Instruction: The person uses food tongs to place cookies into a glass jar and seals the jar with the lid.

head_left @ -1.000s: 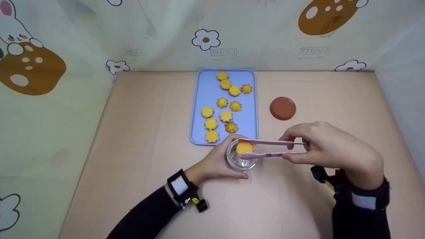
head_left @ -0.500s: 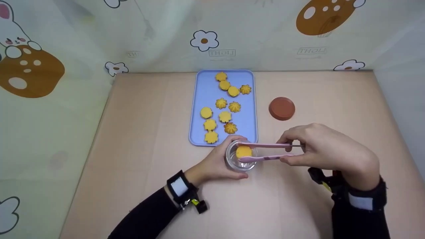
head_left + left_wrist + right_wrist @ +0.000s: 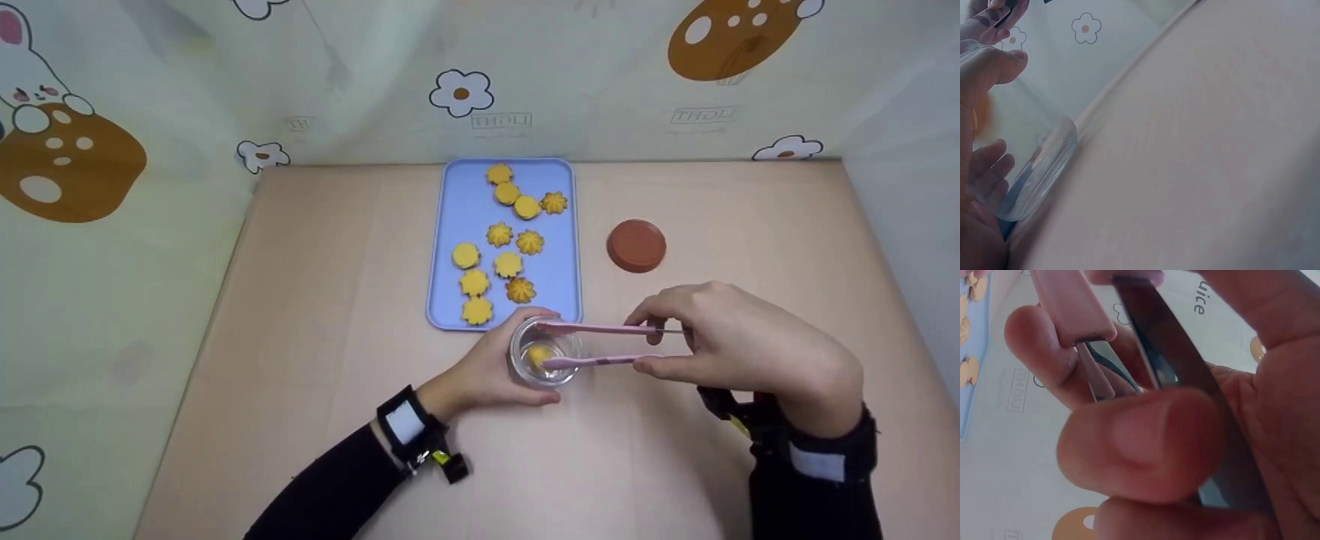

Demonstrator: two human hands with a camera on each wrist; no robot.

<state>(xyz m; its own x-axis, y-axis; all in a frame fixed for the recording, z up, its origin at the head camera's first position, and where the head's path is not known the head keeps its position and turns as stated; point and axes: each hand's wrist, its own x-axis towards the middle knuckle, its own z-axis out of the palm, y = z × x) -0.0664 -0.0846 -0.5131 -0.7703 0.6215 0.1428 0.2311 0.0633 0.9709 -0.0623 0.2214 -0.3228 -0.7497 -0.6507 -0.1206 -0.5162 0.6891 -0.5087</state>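
Observation:
My left hand grips a clear jar around its side, thumb and fingers on opposite walls. A yellow cookie is inside the jar, below the rim; in the left wrist view an orange blur shows through the wall. Pink tongs are held by my right hand, their two tips spread over the jar mouth with no cookie between them. Close up in the right wrist view, the fingers and thumb hold the metal arms of the tongs.
Just beyond the jar lies a blue tray with several yellow flower-shaped cookies. A round brown lid is on the table to the tray's right. Patterned cloth hangs behind and to the left of the table.
The cookie was between the tongs' tips at the jar mouth; it has left them and dropped lower inside the jar. The tips have spread slightly. The left hand and jar have barely moved.

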